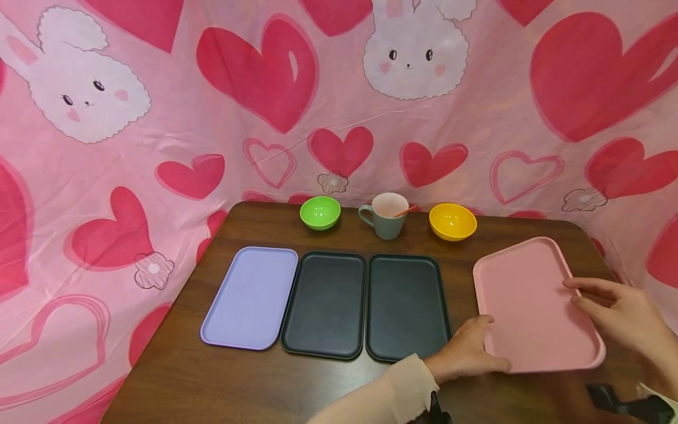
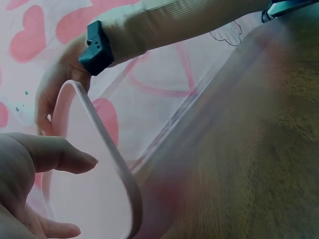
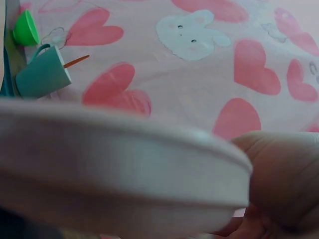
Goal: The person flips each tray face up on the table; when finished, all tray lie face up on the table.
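Both hands hold a pink rectangular tray (image 1: 535, 306) at the right of the table, its lower end toward me. My left hand (image 1: 468, 350) grips the tray's near left side, fingers and thumb spread along the edge. On the opposite long side, my right hand (image 1: 627, 312) holds the rim with its fingertips. In the left wrist view, the tray (image 2: 94, 199) looks tilted and raised above the wood. The right wrist view shows the tray's thick outer rim (image 3: 124, 154) close up, with part of the right hand (image 3: 286, 179) at its end.
A lavender tray (image 1: 251, 297) and two black trays (image 1: 325, 303), (image 1: 406, 306) lie side by side on the brown table (image 1: 233, 383). Behind them stand a green bowl (image 1: 320, 213), a grey-green mug (image 1: 389, 221) with an orange stick (image 1: 405, 211), and a yellow bowl (image 1: 452, 222). A heart-print cloth (image 1: 259, 70) hangs behind.
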Demonstrator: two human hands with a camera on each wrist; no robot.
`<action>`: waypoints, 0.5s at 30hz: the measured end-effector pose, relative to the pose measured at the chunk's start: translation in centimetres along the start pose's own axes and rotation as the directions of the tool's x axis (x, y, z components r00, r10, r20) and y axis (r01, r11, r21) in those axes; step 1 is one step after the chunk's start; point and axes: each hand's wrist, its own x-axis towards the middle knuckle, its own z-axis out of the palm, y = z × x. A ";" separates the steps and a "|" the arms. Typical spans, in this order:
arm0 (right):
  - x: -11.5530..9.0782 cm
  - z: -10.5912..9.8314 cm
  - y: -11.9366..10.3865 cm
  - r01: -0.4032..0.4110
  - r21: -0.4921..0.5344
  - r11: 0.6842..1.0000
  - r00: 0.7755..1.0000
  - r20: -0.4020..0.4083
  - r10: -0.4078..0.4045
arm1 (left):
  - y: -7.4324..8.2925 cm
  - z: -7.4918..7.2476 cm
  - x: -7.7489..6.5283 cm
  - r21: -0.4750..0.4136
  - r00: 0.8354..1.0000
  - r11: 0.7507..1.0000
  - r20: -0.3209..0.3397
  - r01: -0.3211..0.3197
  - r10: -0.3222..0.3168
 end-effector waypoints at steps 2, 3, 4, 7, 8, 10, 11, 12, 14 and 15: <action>-0.1 0.0 0.2 -0.004 0.060 0.998 1.000 0.012 0.003 | -0.1 0.0 0.1 -0.050 1.000 0.999 -0.017 0.014 -0.014; -0.1 0.0 0.3 -0.002 0.088 0.996 1.000 0.014 0.001 | -0.1 0.1 0.2 -0.088 0.999 0.996 -0.024 0.022 -0.024; -0.1 0.1 0.5 -0.008 0.116 0.993 1.000 0.022 0.005 | -0.1 0.1 0.3 -0.129 0.999 0.991 -0.029 0.033 -0.037; -0.2 0.2 1.0 -0.012 0.168 0.986 1.000 0.027 0.008 | -0.2 0.2 0.5 -0.293 0.996 0.953 -0.026 0.079 -0.091; -0.3 0.2 1.1 -0.011 0.187 0.982 1.000 0.027 0.006 | -0.3 0.2 0.6 -0.355 0.994 0.930 -0.021 0.094 -0.109; -0.3 0.3 1.5 -0.008 0.205 0.979 1.000 0.028 0.002 | -0.4 0.2 0.7 -0.462 0.991 0.879 -0.011 0.116 -0.136; -0.3 0.4 1.7 0.001 0.211 0.977 1.000 0.024 -0.006 | -0.4 0.2 0.8 -0.502 0.990 0.857 -0.007 0.121 -0.144; -0.3 0.4 1.9 0.007 0.215 0.977 1.000 0.025 -0.013 | -0.5 0.2 0.8 -0.536 0.989 0.835 -0.003 0.121 -0.146; -0.4 0.5 2.2 0.017 0.211 0.977 0.999 0.025 -0.023 | -0.5 0.2 0.9 -0.572 0.989 0.812 -0.005 0.117 -0.146; -0.4 0.6 2.4 0.020 0.204 0.979 0.999 0.025 -0.026 | -0.5 0.2 0.9 -0.583 0.990 0.805 -0.008 0.111 -0.142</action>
